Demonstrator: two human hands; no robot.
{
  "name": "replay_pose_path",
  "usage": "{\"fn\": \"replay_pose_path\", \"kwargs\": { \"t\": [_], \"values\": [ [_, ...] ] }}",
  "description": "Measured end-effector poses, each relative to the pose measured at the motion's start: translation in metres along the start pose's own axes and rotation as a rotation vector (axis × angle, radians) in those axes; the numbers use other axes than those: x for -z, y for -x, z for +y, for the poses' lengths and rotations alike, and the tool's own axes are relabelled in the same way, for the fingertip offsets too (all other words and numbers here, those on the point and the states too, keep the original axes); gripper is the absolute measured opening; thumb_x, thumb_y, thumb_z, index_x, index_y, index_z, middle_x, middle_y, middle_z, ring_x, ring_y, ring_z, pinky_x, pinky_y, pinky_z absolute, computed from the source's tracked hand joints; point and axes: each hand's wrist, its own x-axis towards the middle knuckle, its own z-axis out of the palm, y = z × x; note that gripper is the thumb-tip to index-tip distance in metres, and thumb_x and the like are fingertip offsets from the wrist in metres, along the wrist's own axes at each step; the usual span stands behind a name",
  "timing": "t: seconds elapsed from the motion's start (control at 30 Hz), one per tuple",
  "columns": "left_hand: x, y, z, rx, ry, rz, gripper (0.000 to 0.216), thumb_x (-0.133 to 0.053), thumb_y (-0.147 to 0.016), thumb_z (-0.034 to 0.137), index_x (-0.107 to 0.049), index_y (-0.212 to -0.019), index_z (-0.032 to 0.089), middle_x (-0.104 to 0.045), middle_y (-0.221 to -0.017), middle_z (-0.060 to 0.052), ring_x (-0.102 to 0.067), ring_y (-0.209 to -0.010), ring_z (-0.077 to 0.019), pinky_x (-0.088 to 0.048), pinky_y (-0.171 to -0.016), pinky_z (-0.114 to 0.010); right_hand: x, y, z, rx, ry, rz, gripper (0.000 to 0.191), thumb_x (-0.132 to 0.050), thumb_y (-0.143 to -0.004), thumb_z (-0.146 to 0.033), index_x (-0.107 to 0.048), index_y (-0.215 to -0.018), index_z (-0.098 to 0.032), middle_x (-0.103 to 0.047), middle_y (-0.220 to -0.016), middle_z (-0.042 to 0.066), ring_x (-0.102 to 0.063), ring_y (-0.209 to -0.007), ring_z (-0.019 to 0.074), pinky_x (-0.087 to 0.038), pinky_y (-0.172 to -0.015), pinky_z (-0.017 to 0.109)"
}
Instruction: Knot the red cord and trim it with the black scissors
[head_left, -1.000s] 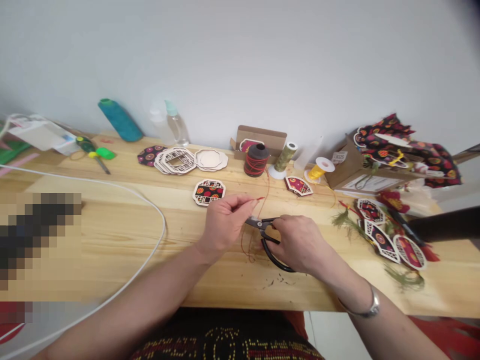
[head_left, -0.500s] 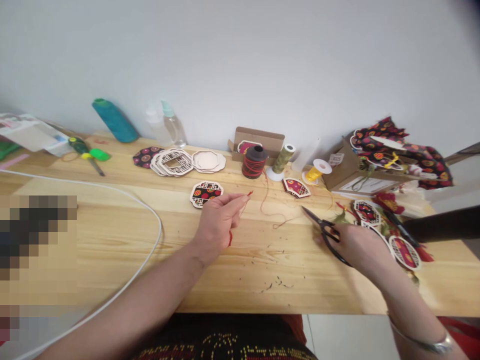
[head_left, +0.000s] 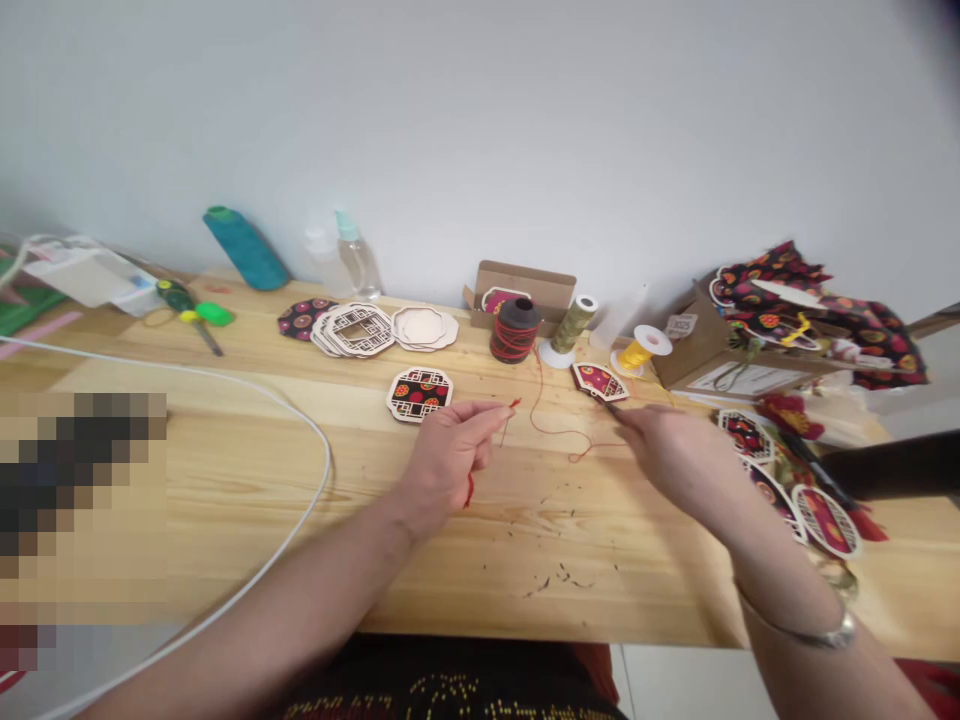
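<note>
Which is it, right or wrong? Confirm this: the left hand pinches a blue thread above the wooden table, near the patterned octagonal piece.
Wrong on the colour: the head view shows the left hand pinches a red thread, not blue, above the wooden table, near the patterned octagonal piece.

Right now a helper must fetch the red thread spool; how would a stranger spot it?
At the back of the wooden table, near the wall, stands a small open cardboard box. The red thread spool stands upright just in front of it. Unlike the olive-green spool and the yellow spool to its right, it is squat, black-topped and wound in red.
</note>
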Motion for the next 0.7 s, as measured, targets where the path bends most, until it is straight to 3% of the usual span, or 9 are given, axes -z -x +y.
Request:
{"fn": "replay_pose_path", "kwargs": {
  "t": [0.07,0.13,0.17,0.23,0.3,0.37,0.53,0.6,0.7],
  "values": [
    [0.000,0.001,0.000,-0.003,-0.011,-0.001,0.019,-0.080,-0.055,0.026,-0.069,-0.064,0.013,-0.040,-0.040,0.009,-0.026,-0.035,-0.0005,-0.015,-0.036,-0.017,-0.008,-0.004,-0.031,0.141,-0.508,0.052,0.027,-0.052,-0.084,-0.026,-0.066,-0.105,-0.014,-0.069,-0.099,0.014,-0.065,-0.075,0.0191,-0.049,-0.066,0.031],
    [0.000,0.001,0.000,-0.009,-0.036,-0.001,0.020,-0.079,-0.056,0.028,-0.069,-0.066,0.013,-0.041,-0.039,0.009,-0.027,-0.035,-0.0011,-0.016,-0.037,-0.017,-0.022,-0.009,-0.058,0.247,-0.930,-0.056,0.046,-0.060,-0.078,-0.026,-0.054,-0.123,-0.017,-0.065,-0.112,0.013,-0.062,-0.067,0.0130,-0.050,-0.060,0.027],
    [0.000,0.001,0.000,-0.014,-0.052,0.003,0.020,-0.079,-0.057,0.028,-0.069,-0.066,0.013,-0.042,-0.039,0.008,-0.027,-0.035,-0.0015,-0.016,-0.037,-0.018,-0.029,-0.011,-0.068,0.300,-1.088,-0.127,0.051,-0.063,-0.075,-0.025,-0.052,-0.124,-0.017,-0.065,-0.113,0.013,-0.061,-0.064,0.0115,-0.050,-0.058,0.026],
    [0.000,0.001,0.001,-0.038,-0.088,0.021,0.021,-0.078,-0.057,0.029,-0.069,-0.066,0.013,-0.045,-0.039,0.007,-0.029,-0.036,-0.0021,-0.018,-0.038,-0.018,-0.042,-0.015,-0.081,0.354,-1.256,-0.229,0.041,-0.062,-0.075,-0.024,-0.056,-0.115,-0.016,-0.069,-0.100,0.009,-0.062,-0.066,0.0116,-0.049,-0.060,0.025],
    [0.000,0.000,0.001,-0.065,-0.131,0.048,0.020,-0.077,-0.059,0.029,-0.069,-0.067,0.013,-0.045,-0.039,0.007,-0.029,-0.036,-0.0026,-0.018,-0.038,-0.019,-0.050,-0.014,-0.084,0.346,-1.216,-0.207,0.016,-0.058,-0.080,-0.022,-0.063,-0.093,-0.015,-0.070,-0.079,0.004,-0.061,-0.063,0.0114,-0.047,-0.057,0.023],
    [0.000,-0.001,0.000,-0.094,-0.201,0.085,0.018,-0.075,-0.062,0.030,-0.070,-0.067,0.014,-0.043,-0.037,0.008,-0.027,-0.035,-0.0034,-0.018,-0.038,-0.020,-0.053,-0.009,-0.081,0.373,-1.004,-0.057,0.013,-0.053,-0.085,-0.020,-0.063,-0.079,-0.016,-0.067,-0.068,0.002,-0.058,-0.059,0.0107,-0.043,-0.056,0.022],
    [0.001,-0.004,-0.003,-0.196,-0.446,0.117,0.010,-0.072,-0.065,0.026,-0.073,-0.066,0.016,-0.065,-0.057,0.000,-0.051,-0.053,-0.0106,-0.039,-0.054,-0.023,-0.048,0.005,-0.065,0.703,-0.226,0.473,0.019,-0.045,-0.091,-0.015,-0.063,-0.088,-0.015,-0.061,-0.066,0.004,-0.053,-0.062,0.0142,-0.037,-0.056,0.028],
    [0.002,-0.004,-0.005,-0.180,-0.493,0.078,0.009,-0.071,-0.065,0.024,-0.074,-0.066,0.016,-0.069,-0.064,-0.002,-0.056,-0.059,-0.0131,-0.042,-0.060,-0.024,-0.044,0.007,-0.061,0.797,-0.069,0.545,0.018,-0.045,-0.090,-0.012,-0.063,-0.093,-0.015,-0.060,-0.066,0.004,-0.050,-0.061,0.0152,-0.034,-0.054,0.029],
    [0.003,-0.004,-0.006,-0.083,-0.528,-0.056,0.006,-0.070,-0.064,0.022,-0.074,-0.064,0.017,-0.069,-0.061,-0.002,-0.056,-0.057,-0.0132,-0.042,-0.059,-0.025,-0.038,0.005,-0.056,0.838,-0.133,0.540,0.016,-0.048,-0.089,-0.013,-0.063,-0.093,-0.016,-0.061,-0.071,0.004,-0.050,-0.065,0.0156,-0.036,-0.056,0.030]
  ]
}}
